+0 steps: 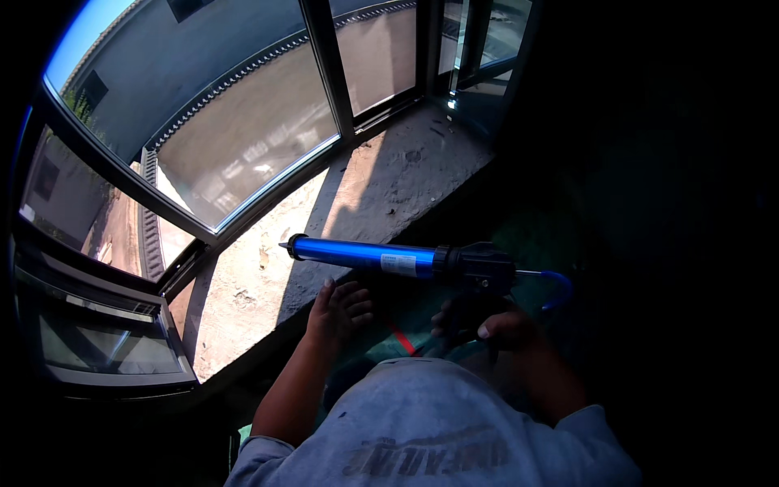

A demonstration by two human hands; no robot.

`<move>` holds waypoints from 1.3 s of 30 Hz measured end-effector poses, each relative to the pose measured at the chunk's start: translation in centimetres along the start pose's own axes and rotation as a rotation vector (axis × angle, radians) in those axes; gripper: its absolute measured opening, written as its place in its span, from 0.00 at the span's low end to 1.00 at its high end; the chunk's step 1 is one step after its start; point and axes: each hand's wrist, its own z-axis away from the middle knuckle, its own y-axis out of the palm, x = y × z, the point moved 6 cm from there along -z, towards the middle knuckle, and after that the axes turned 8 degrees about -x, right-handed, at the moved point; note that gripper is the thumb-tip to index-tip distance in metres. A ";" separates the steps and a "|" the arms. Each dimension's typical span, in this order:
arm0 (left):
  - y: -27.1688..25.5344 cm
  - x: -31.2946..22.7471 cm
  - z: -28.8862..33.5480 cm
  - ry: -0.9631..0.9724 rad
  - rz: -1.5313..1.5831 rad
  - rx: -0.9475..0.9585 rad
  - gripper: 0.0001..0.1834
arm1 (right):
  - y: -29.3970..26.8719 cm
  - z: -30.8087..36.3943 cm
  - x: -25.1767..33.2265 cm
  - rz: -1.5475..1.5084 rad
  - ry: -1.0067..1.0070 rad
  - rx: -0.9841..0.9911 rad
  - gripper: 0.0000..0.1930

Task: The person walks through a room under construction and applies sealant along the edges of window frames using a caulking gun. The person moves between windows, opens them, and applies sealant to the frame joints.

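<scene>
- Found blue caulking gun (349, 252) crosswise in front of the person, dark nozzle (283, 244) pointing left over the rough sill (389, 170).
- Observed right hand (497, 326) clasping the gun beneath its dark rear housing (483, 261); could not make out every finger in shadow.
- Observed left hand (345, 306) gripping nothing, fingers loosely spread and slightly bent, just beside the barrel.
- Noted curved blue hook (565, 286) at rear.
- Noted dark window frame (328, 69) beyond.

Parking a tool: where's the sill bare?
The sunlit sill between the window frame and left hand looks bare; so does the shaded stretch between frame and blue caulking gun, bar small crumbs. In view, hand and gun crowd the near edge.
</scene>
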 end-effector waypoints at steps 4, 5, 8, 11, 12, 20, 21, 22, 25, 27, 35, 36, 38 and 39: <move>6.8 -5.0 -3.4 0.165 0.251 0.034 0.48 | -3.4 -1.6 4.9 -0.068 0.024 0.090 0.43; 7.6 -5.8 -4.6 0.177 0.320 0.028 0.49 | -4.4 -2.8 5.8 -0.105 0.053 0.110 0.43; 10.0 -7.6 -8.5 0.178 0.361 -0.068 0.47 | -6.6 -6.0 8.8 -0.216 0.073 0.098 0.45; 12.9 -9.7 -11.8 0.224 0.312 -0.047 0.31 | -9.0 -8.5 11.8 -0.354 0.069 0.151 0.48; 14.2 -10.5 -12.8 0.226 0.297 -0.006 0.30 | -9.2 -9.3 13.1 -0.378 0.051 0.148 0.49; 21.1 -17.2 -23.5 0.122 0.317 0.168 0.29 | -12.2 -15.0 20.1 -0.291 0.032 -0.129 0.41; 21.6 -17.4 -25.0 0.109 0.321 0.145 0.30 | -12.8 -15.8 21.3 -0.293 0.035 -0.105 0.42; 22.0 -17.7 -26.3 0.099 0.327 0.122 0.30 | -13.3 -16.7 22.6 -0.293 0.041 -0.078 0.42; 23.8 -18.7 -29.5 0.119 0.336 0.064 0.40 | -13.8 -19.8 27.3 -0.352 0.018 0.006 0.40; 25.8 -19.2 -31.7 0.117 0.348 0.000 0.41 | -16.1 -21.9 30.3 -0.365 0.030 0.028 0.39; 34.3 -21.5 -41.2 0.334 0.489 -0.046 0.37 | -26.6 -31.9 44.2 -0.216 0.115 0.311 0.49; 35.4 -21.7 -42.1 0.329 0.510 -0.132 0.37 | -27.3 -32.8 46.1 -0.185 0.112 0.337 0.48; 38.2 -22.2 -43.4 0.364 0.545 -0.233 0.43 | -28.4 -34.2 49.7 -0.102 0.144 0.395 0.48; 39.6 -22.5 -44.4 0.374 0.544 -0.265 0.45 | -29.4 -34.7 51.4 -0.066 0.151 0.417 0.47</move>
